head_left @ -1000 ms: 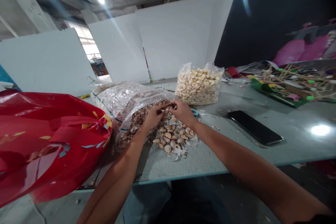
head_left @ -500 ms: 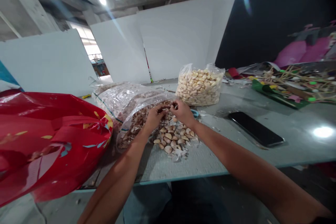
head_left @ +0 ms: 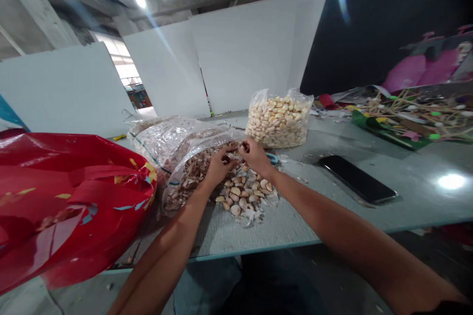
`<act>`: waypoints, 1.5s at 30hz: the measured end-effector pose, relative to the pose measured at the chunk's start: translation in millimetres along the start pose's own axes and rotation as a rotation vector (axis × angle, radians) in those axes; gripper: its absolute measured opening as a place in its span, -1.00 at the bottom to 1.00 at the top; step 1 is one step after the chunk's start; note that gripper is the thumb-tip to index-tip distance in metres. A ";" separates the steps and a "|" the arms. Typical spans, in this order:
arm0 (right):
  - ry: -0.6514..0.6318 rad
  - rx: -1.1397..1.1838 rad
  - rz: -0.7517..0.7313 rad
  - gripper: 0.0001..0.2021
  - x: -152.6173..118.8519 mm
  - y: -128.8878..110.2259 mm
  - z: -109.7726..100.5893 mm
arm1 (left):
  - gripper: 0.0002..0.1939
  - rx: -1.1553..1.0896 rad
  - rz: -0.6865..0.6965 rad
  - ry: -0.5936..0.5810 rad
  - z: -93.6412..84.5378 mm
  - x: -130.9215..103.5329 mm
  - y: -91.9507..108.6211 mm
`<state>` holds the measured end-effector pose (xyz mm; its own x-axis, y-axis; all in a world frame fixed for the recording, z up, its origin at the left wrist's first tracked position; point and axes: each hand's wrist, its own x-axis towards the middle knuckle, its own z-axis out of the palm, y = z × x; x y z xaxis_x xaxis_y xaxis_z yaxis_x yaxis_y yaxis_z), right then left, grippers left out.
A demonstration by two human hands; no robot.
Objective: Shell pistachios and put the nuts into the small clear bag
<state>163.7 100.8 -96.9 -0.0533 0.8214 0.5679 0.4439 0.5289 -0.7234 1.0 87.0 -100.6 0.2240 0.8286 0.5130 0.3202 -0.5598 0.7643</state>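
My left hand (head_left: 219,166) is at the mouth of a clear plastic bag of brown garlic skins (head_left: 195,170). Its fingers are bent, and a gap shows between thumb and forefinger with nothing visible in it. Close by on the right, my right hand (head_left: 254,156) is closed in a pinch, its fingertips turned toward the left hand. Whatever it pinches is too small to make out. Below both hands lies a loose pile of unpeeled garlic cloves (head_left: 242,194) with bits of papery skin. Behind the right hand stands a clear bag full of peeled garlic cloves (head_left: 279,120).
A big red plastic bag (head_left: 84,197) fills the left side. A black phone (head_left: 356,179) lies on the grey table (head_left: 295,226) at right. A blue handle (head_left: 272,158) shows beside my right hand. Thin sticks and a green sheet (head_left: 388,130) are heaped at the far right.
My left thumb and forefinger have spread farther apart. My right hand keeps its pinch in nearly the same place. The view has shifted slightly.
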 end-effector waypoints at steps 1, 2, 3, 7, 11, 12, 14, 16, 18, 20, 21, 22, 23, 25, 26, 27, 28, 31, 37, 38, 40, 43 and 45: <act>-0.023 0.004 -0.009 -0.89 -1.0 -0.8 0.6 | -0.63 0.007 0.002 -0.021 0.5 -0.6 -0.2; -0.043 0.008 -0.015 -0.89 -2.0 -1.6 1.3 | -0.64 0.017 -0.004 -0.034 0.5 -0.9 -0.2; -0.057 0.011 -0.016 -0.89 -2.9 -2.2 1.9 | -0.66 0.031 -0.015 -0.039 -0.1 -1.0 0.0; -0.073 0.006 -0.005 -0.86 -4.8 -2.5 3.2 | -0.69 0.087 -0.015 -0.062 -4.3 -0.2 3.3; -0.010 -0.052 0.004 -0.84 -3.4 -2.3 1.7 | -0.72 0.110 0.039 -0.026 -5.6 0.5 6.8; 0.003 -0.067 0.011 -0.84 -2.7 -2.2 0.8 | -0.73 0.110 0.046 -0.007 -5.4 0.7 6.6; 0.022 -0.081 0.032 -0.83 -1.0 -1.2 -1.4 | -0.74 0.092 0.031 0.031 -5.2 1.2 4.8; 0.048 -0.087 0.057 -0.82 1.0 1.3 -4.0 | -0.74 0.057 -0.015 0.058 -5.3 1.9 2.0; 0.080 -0.096 0.070 -0.81 3.0 4.7 -6.7 | -0.72 0.038 -0.057 0.087 -6.0 2.8 -0.3; 0.091 -0.100 0.067 -0.80 4.6 7.9 -9.0 | -0.72 0.069 -0.058 0.120 -6.8 3.3 -1.2; 0.082 -0.104 0.059 -0.80 5.0 9.0 -9.8 | -0.72 0.102 -0.046 0.137 -7.2 3.4 -1.0; 0.064 -0.113 0.050 -0.78 5.2 9.6 -10.1 | -0.72 0.147 -0.030 0.150 -7.6 3.3 -0.6; 0.044 -0.127 0.041 -0.77 5.1 9.6 -10.0 | -0.73 0.197 -0.013 0.158 -7.9 3.0 0.0; 0.015 -0.148 0.008 -0.79 4.2 8.0 -8.6 | -0.74 0.292 0.015 0.163 -8.5 2.4 1.4; 0.005 -0.147 -0.016 -0.80 3.4 6.5 -7.5 | -0.74 0.326 0.025 0.161 -8.8 2.1 2.0; -0.005 -0.138 -0.040 -0.81 2.5 4.6 -6.2 | -0.74 0.348 0.034 0.157 -9.2 1.9 2.4; -0.019 -0.124 -0.064 -0.80 1.6 2.6 -4.9 | -0.74 0.359 0.040 0.153 -9.6 1.7 2.4; -0.113 -0.072 -0.118 -0.78 -1.0 -2.9 -1.8 | -0.72 0.368 0.063 0.133 -11.1 1.7 0.7; -0.202 -0.052 -0.106 -0.78 -4.0 -4.5 -0.2 | -0.72 0.377 0.091 0.081 -14.2 1.9 -4.5; -0.197 -0.060 -0.103 -0.78 -4.3 -4.1 -0.5 | -0.72 0.377 0.090 0.072 -14.6 1.8 -4.6; -0.185 -0.076 -0.108 -0.78 -4.5 -3.9 -1.1 | -0.71 0.370 0.090 0.053 -15.2 1.5 -4.2; -0.186 -0.102 -0.111 -0.77 -4.8 -4.8 -2.0 | -0.68 0.351 0.088 0.040 -15.4 1.2 -3.7; -0.192 -0.107 -0.101 -0.78 -5.2 -6.2 -2.1 | -0.68 0.345 0.086 0.035 -14.9 1.2 -3.8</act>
<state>163.1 92.8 -94.6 -0.2667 0.7966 0.5425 0.5198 0.5929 -0.6150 -13.7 90.2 -97.1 0.2337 0.7748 0.5875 0.5945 -0.5920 0.5442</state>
